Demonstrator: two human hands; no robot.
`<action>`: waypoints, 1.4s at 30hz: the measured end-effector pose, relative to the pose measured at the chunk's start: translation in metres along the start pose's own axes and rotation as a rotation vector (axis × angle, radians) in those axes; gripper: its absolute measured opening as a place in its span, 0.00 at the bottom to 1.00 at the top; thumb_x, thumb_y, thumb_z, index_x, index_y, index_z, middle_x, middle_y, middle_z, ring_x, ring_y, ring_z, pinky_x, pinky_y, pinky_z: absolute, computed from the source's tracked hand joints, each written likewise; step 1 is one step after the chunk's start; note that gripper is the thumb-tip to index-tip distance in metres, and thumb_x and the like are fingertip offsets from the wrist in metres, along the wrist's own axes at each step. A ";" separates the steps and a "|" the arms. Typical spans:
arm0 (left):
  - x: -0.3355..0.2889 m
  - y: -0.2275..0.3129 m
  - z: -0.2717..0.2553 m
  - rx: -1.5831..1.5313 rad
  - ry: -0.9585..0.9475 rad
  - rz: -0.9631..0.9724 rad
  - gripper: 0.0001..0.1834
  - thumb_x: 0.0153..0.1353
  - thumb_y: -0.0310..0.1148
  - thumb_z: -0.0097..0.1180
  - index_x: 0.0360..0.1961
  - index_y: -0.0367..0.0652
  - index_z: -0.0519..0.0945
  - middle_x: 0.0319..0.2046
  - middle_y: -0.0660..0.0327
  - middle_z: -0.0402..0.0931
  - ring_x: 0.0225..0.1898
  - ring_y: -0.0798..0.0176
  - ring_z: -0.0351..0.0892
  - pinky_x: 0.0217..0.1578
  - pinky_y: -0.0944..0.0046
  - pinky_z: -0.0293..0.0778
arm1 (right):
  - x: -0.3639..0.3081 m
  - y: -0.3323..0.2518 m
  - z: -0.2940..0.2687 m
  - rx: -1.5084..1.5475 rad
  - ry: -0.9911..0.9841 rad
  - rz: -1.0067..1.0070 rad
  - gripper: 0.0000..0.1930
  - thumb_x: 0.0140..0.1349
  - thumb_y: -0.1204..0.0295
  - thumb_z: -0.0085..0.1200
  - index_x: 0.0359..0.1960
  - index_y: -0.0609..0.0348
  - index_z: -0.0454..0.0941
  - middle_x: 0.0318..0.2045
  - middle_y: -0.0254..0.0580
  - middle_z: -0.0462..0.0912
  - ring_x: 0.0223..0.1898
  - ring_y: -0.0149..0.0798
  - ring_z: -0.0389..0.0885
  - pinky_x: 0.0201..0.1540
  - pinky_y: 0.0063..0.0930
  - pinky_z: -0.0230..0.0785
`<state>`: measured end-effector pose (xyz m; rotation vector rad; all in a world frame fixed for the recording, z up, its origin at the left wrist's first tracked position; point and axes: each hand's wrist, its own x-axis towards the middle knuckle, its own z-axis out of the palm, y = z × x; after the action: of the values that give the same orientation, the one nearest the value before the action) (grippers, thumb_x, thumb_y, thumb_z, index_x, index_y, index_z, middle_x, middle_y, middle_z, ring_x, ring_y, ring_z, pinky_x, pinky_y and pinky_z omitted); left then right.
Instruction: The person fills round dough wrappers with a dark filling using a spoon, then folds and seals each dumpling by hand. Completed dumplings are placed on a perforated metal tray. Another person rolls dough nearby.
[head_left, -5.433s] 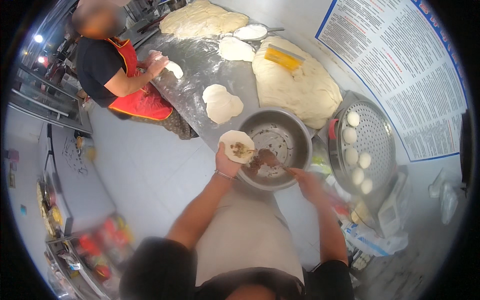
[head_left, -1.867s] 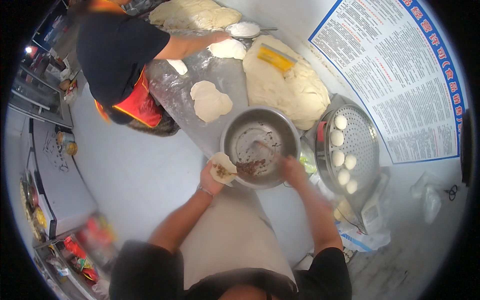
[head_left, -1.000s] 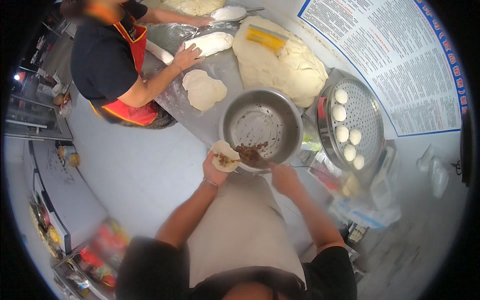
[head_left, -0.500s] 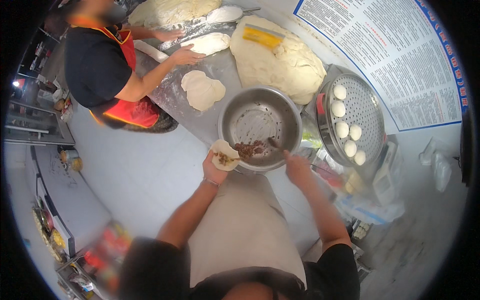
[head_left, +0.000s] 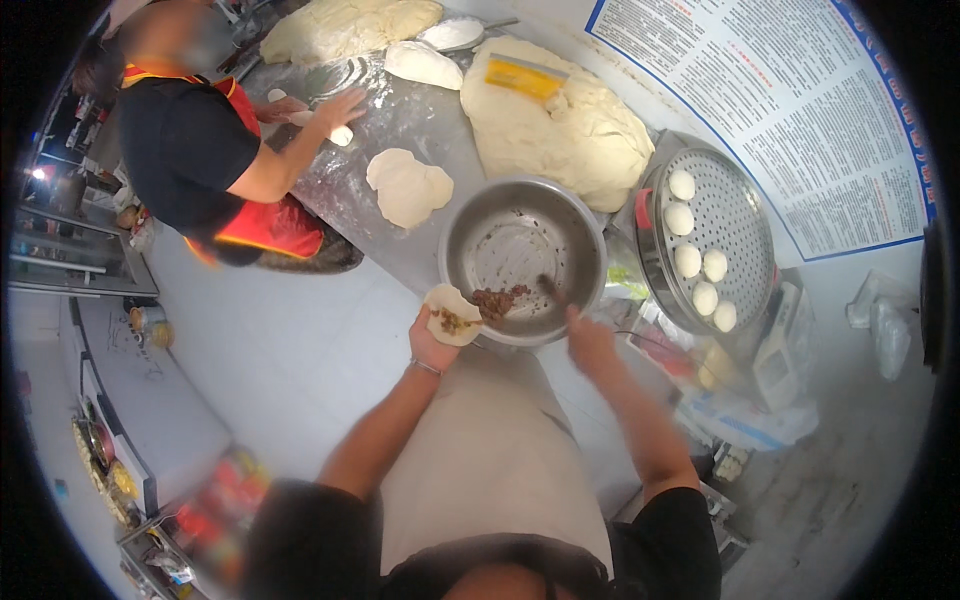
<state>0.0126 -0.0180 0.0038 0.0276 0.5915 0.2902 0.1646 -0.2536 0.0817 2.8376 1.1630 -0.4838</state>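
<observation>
My left hand (head_left: 433, 347) is closed round a dough wrapper (head_left: 447, 305), cupping it from below at the near left rim of a steel bowl (head_left: 455, 215). Brown chopped filling (head_left: 450, 320) lies on the wrapper. More meat filling (head_left: 495, 302) is heaped against the near side of the bowl, and scraps cling to its walls. Over the near right rim, my right hand (head_left: 592, 345) grips the handle of a spoon (head_left: 549, 288). Motion blurs the spoon's dark end, which is inside the bowl beside the filling.
Flat dough wrappers (head_left: 408, 188) lie left of the bowl. Behind it, a large dough slab (head_left: 560, 130) carries a yellow scraper (head_left: 525, 76). At right, a perforated steamer tray (head_left: 745, 215) holds several white buns. A co-worker (head_left: 190, 150) handles a dough roll (head_left: 340, 135) at the far left.
The co-worker's hands have moved left from a long dough piece to a dough roll nearer their body. My hands stay almost in place, the spoon still in the bowl.
</observation>
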 end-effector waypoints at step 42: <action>-0.003 0.005 0.011 -0.022 -0.011 0.025 0.25 0.69 0.44 0.33 0.61 0.42 0.63 0.59 0.51 0.65 0.61 0.45 0.63 0.62 0.38 0.56 | 0.057 -0.021 -0.013 0.137 0.004 -0.391 0.25 0.54 0.75 0.49 0.57 0.47 0.70 0.30 0.48 0.80 0.32 0.52 0.81 0.34 0.44 0.74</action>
<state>0.0149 -0.0131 0.0150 0.0155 0.5773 0.3203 0.1923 -0.1980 0.0792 2.7171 1.7612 -0.5935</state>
